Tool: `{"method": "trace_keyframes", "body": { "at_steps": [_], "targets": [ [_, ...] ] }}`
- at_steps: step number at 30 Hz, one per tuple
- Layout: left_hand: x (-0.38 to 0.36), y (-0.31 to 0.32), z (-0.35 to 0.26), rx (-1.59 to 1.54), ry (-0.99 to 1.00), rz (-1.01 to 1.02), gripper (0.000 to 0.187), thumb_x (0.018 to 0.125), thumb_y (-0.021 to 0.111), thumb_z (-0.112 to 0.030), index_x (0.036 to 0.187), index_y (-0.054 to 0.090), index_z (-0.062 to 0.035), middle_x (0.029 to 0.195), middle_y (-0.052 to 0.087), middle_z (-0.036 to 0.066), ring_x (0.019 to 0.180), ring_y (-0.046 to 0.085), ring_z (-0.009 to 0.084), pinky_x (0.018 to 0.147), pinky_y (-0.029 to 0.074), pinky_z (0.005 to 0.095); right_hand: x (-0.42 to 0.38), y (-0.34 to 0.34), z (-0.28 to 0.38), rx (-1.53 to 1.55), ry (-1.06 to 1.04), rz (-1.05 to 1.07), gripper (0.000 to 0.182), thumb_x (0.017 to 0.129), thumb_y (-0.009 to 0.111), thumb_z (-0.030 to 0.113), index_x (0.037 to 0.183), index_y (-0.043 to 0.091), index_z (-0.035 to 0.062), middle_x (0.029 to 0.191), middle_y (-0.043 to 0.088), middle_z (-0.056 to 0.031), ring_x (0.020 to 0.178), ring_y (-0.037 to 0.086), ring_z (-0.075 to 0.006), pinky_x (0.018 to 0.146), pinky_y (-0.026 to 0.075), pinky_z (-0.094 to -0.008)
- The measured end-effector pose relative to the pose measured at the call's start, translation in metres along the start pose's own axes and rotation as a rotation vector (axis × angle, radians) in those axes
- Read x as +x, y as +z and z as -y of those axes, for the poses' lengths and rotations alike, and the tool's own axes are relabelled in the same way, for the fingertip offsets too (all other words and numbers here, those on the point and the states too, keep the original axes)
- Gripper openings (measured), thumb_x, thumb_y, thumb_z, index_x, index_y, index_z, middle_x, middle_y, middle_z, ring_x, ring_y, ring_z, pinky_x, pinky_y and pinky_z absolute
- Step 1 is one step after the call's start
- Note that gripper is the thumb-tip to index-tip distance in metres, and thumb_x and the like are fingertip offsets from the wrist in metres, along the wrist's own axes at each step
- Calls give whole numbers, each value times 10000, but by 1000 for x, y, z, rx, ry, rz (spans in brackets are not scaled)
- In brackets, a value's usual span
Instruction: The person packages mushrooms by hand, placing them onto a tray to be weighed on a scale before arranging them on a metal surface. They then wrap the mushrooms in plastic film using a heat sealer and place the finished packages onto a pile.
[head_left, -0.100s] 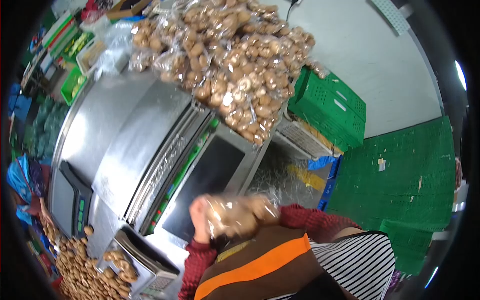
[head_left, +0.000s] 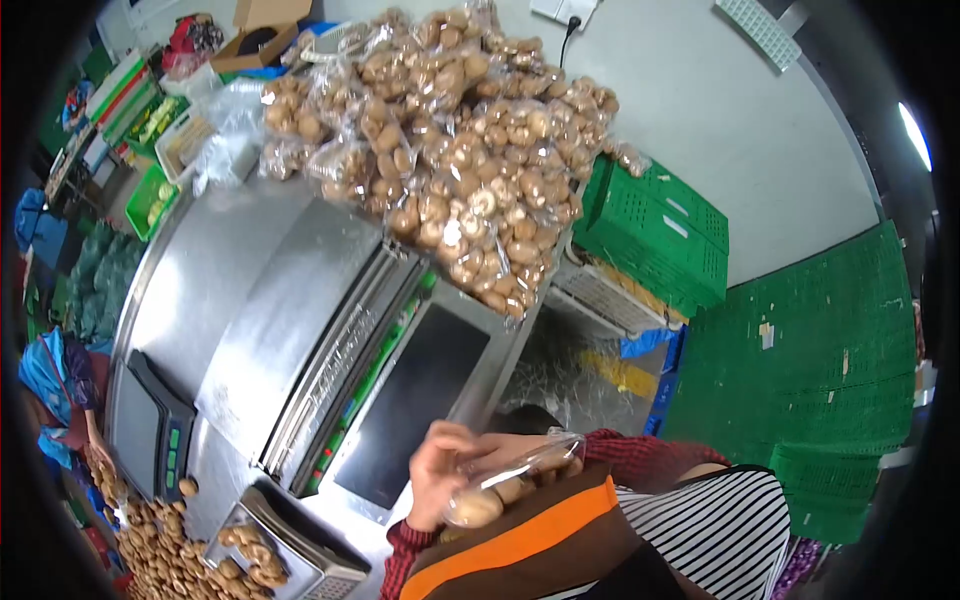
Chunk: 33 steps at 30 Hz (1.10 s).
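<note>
A clear plastic bag of brown mushrooms [head_left: 515, 488] lies tilted between my hands, close to the front of my brown apron. My left hand [head_left: 434, 474] grips its left end with curled fingers. Along the bag's far side stretches my right hand [head_left: 500, 452], also gripping the bag; its fingertips are partly hidden behind the left hand. Just beyond both hands is the dark flat plate [head_left: 415, 400] of a steel wrapping machine [head_left: 285, 320]. A large heap of bagged mushrooms [head_left: 470, 170] sits at the machine's far end.
Loose mushrooms [head_left: 165, 550] spread at lower left, beside a scale with a tray [head_left: 275, 540] and another scale [head_left: 145, 430]. A person's arm [head_left: 95, 435] reaches toward them. Green crates [head_left: 655, 235] stand at right, near a large green stack [head_left: 800, 350].
The mushroom bag has tipped and dropped slightly toward my apron. My left hand's fingers have curled over, and my right hand has come into view behind the bag. The camera view has shifted slightly.
</note>
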<state>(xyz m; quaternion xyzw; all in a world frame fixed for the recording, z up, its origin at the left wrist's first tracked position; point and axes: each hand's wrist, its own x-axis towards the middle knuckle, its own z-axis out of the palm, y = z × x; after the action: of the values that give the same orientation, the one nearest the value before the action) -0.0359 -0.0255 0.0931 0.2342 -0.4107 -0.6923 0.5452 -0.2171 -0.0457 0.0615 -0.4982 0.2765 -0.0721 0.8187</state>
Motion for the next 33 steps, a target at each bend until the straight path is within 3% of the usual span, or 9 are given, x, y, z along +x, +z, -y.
{"method": "trace_keyframes", "body": {
  "at_steps": [4, 6, 8, 10, 14, 16, 20, 22, 33],
  "targets": [
    [-57, -14, -24, -334, -881, -74, 717, 1002, 309, -591, 1406, 438, -13, 1371, 503, 100, 1213, 515, 174, 1030, 402, 294, -63, -2, 33, 1036, -335, -303, 478, 960, 566, 333, 1330, 468, 47, 1301, 549, -119, 1195, 536, -214, 1046, 426, -384],
    [-23, -3, -43, -306, -1101, -115, 664, 1027, 274, -543, 1414, 428, -26, 1347, 531, 109, 1195, 540, 183, 1049, 403, 333, -61, -5, 50, 129, -348, -384, 567, 876, 715, 329, 1299, 477, 35, 1308, 560, -139, 1184, 544, -231, 1063, 387, -378],
    [2, -24, 10, -1378, -635, 447, 689, 1013, 272, -572, 1433, 405, -42, 1347, 526, 126, 1216, 531, 207, 1042, 418, 359, -37, -29, 67, -195, -360, -541, 458, 914, 673, 287, 1261, 519, 32, 1228, 588, -105, 1149, 553, -216, 1021, 414, -356],
    [44, 33, -53, -545, -358, -335, 696, 1003, 332, -568, 1459, 325, -43, 1345, 493, 184, 1212, 528, 252, 1054, 422, 403, -7, -80, 76, 48, -466, -717, 205, 991, 539, 274, 1062, 577, 86, 1039, 582, -14, 946, 579, -146, 848, 493, -340],
    [6, -34, -71, -229, -56, -622, 487, 1043, 397, -393, 1350, 453, -19, 1260, 556, 148, 1153, 564, 227, 997, 456, 369, 27, -167, 201, 527, -680, -545, 561, 975, 521, 441, 1348, 456, 27, 1340, 537, -180, 1285, 477, -277, 1067, 400, -456],
    [-44, -64, -84, -79, 106, -867, 287, 1008, 535, -236, 1194, 576, -21, 1076, 644, 87, 1037, 616, 175, 891, 508, 326, 66, -142, 240, 1006, -304, -683, 545, 986, 499, 437, 1344, 433, 31, 1364, 486, -253, 1213, 523, -339, 1075, 395, -490],
    [-183, -135, -78, 596, 464, -1655, 316, 920, 653, -129, 1192, 576, 12, 1124, 621, 100, 1028, 583, 148, 860, 481, 290, 196, -49, 178, 622, -208, 220, 479, 1005, 484, 371, 1314, 448, 7, 1298, 550, -231, 1105, 602, -313, 872, 542, -398],
    [-248, -148, -100, 904, 160, -2085, 669, 773, 814, -228, 1295, 484, 31, 1205, 553, 163, 1118, 530, 264, 951, 431, 392, 246, 76, 169, 66, -73, 226, 411, 1002, 502, 284, 1295, 469, -2, 1210, 601, -181, 1072, 616, -261, 866, 525, -370],
    [-352, -208, -118, 1185, -270, -1703, 1225, 453, 975, -307, 1459, 319, -65, 1283, 413, 223, 1201, 448, 384, 1022, 412, 448, 412, 306, 0, -1082, -590, 367, 720, 615, 835, 447, 1211, 556, 153, 1363, 402, -217, 1238, 400, -454, 1035, 344, -526]
  ]
}}
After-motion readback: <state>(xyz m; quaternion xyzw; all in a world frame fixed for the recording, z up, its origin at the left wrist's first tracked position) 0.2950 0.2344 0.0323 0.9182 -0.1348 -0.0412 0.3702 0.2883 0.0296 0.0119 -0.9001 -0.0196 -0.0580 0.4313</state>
